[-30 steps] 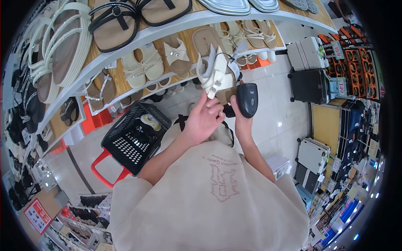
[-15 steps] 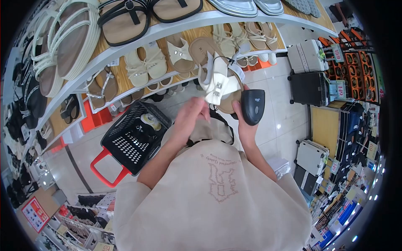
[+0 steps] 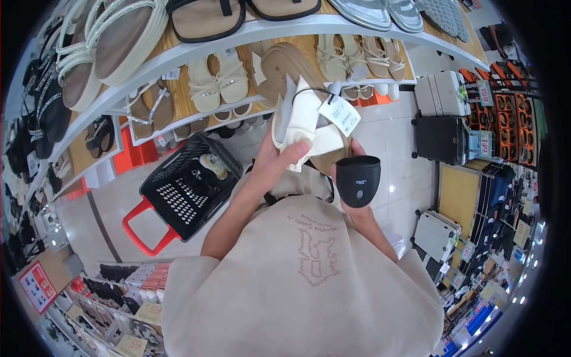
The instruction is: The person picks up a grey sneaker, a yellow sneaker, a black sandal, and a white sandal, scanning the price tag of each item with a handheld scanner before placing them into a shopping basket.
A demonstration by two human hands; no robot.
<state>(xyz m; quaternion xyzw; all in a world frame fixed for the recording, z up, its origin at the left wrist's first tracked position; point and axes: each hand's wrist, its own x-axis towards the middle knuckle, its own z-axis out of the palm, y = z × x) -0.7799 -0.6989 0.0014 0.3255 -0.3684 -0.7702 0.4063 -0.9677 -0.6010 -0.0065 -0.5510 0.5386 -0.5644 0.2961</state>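
Observation:
A pair of sandals with white straps (image 3: 304,122) and tan soles is held up in front of the shelf. My left hand (image 3: 278,156) grips the white strap, its thumb pressed on top. A price tag (image 3: 340,115) hangs from the sandals on a black loop. My right hand (image 3: 355,193) is around a dark handheld device (image 3: 358,177), close to the sandal's sole; the device covers most of its fingers.
Shelves of sandals (image 3: 219,83) curve across the front, with a white edge (image 3: 262,30) above. A black basket with a red handle (image 3: 190,187) stands at the left on the floor. Suitcases (image 3: 441,140) line the right.
My left hand has moved up and taken hold of the white strap. The price tag has turned toward the camera. The dark device has moved slightly lower and tilted.

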